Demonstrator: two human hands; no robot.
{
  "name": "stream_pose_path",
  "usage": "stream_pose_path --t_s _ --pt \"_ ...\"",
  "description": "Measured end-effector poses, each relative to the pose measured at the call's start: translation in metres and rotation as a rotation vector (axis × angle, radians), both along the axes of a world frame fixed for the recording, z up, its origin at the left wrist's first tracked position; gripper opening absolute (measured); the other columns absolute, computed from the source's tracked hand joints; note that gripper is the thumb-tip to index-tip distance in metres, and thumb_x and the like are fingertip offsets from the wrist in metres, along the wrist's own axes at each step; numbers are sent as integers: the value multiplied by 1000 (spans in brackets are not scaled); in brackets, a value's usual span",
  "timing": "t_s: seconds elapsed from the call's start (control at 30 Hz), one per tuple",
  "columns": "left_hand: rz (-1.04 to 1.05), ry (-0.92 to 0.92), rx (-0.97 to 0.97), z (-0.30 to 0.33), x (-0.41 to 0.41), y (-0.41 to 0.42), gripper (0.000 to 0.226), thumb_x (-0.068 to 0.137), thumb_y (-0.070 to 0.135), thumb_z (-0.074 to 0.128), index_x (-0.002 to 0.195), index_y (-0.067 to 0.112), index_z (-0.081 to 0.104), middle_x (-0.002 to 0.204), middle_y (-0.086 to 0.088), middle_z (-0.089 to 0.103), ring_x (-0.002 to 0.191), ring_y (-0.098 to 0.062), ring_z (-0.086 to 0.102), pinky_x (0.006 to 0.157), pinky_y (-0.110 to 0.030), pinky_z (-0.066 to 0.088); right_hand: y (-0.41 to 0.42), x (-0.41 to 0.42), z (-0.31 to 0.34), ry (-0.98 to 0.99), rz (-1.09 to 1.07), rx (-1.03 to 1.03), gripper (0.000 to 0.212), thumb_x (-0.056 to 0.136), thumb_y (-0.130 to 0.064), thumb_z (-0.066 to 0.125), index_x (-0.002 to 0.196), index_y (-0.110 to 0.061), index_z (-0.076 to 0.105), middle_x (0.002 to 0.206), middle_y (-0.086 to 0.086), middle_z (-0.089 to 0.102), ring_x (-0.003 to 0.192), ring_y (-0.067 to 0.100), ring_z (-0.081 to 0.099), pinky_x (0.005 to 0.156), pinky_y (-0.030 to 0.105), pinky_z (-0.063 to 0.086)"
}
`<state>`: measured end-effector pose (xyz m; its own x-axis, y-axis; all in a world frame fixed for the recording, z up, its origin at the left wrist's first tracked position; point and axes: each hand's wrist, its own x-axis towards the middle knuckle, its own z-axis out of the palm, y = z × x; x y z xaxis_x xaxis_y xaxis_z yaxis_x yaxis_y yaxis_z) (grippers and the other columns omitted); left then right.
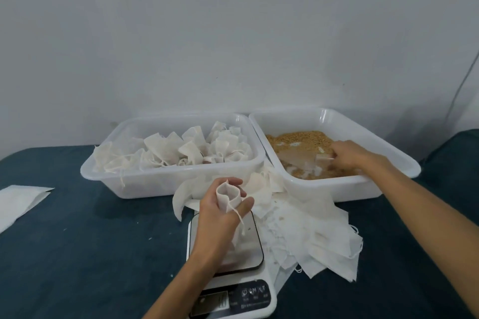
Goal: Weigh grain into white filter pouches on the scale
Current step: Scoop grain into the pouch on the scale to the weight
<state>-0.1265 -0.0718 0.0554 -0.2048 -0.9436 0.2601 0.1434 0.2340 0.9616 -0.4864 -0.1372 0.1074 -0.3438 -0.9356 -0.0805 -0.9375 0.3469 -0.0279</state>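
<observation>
Left hand point(220, 215) raised over the white digital kitchen scale point(228, 267), fingers curled around a small white filter pouch point(229, 195) held upright with its mouth open and its drawstring dangling. Right hand point(350, 154) reaching into the right-hand white plastic tub point(388, 142), clamped on the handle of a clear plastic scoop point(303, 159) lying in the golden-brown grain point(298, 138). Just to the left, touching it, a second white plastic tub point(166, 184) packed with filled, gathered white pouches point(181, 150). Between the tubs and the scale, spreading to the right, a loose heap of flat empty white pouches point(318, 235) on the dark teal tabletop point(77, 254). Scale display too blurred to read. At the far left edge, a flat white sheet point(18, 202).
</observation>
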Motion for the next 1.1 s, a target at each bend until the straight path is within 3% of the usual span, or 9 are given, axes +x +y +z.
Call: stream_pose_path --t_s 0.17,0.23,0.4,0.5,0.63,0.8,0.87,0.97,1.1 --pt "1 -2 -6 -1 0 0 32 87 2 79 105 27 69 88 2 72 81 -10 69 73 -18 55 -9 -10 3 120 -66 -17 11 97 -17 56 105 -11 60 95 6 62 85 21 63 80 37 55" --pt "8 -5 -8 -1 1 -1 33 87 3 80 103 30 69 88 2 72 81 -9 69 73 -18 55 -14 -9 3 158 -71 16 15 96 -10 52 110 -11 58 94 4 58 85 20 60 79 34 54" --pt "6 -1 2 -1 1 -1 33 87 4 80 99 32 69 88 0 72 80 -9 69 72 -17 54 -31 -2 2 201 24 11 27 91 -7 63 118 -8 60 98 4 58 88 23 60 78 32 53" --pt "9 0 5 -1 2 -2 33 88 3 80 100 32 69 88 0 72 79 -8 69 71 -16 54 -36 4 -4 18 90 46 39 88 -17 76 124 -11 63 111 7 65 97 24 63 87 36 54" --pt "10 -2 16 -2 1 -2 32 88 3 80 105 27 69 87 3 72 81 -7 69 71 -16 54 -28 12 -8 -265 141 124 48 88 -18 78 133 -16 62 90 3 72 74 19 71 70 32 60" --pt "12 7 33 0 1 -1 31 87 4 80 107 26 69 86 4 72 80 -7 69 71 -17 54 -10 24 -1 -433 244 208 15 95 -18 69 106 -26 75 78 -10 70 69 7 62 65 23 53" --pt "15 15 40 0 2 -1 31 86 5 80 107 25 69 86 4 72 81 -7 69 72 -17 54 -6 33 2 -520 247 244 18 98 -14 63 91 -26 74 83 -10 70 72 5 62 68 22 51" --pt "27 12 45 0 2 -1 32 87 3 80 106 26 69 86 4 72 81 -8 70 72 -16 54 -5 46 3 -582 234 288 19 102 -11 54 87 -12 67 82 -4 63 73 10 56 72 25 46" --pt "30 8 44 -1 3 -2 32 87 3 80 108 25 69 87 3 73 81 -8 70 71 -15 53 -6 54 1 -793 133 193 29 102 -15 50 75 -6 54 67 2 49 63 15 40 61 28 38"
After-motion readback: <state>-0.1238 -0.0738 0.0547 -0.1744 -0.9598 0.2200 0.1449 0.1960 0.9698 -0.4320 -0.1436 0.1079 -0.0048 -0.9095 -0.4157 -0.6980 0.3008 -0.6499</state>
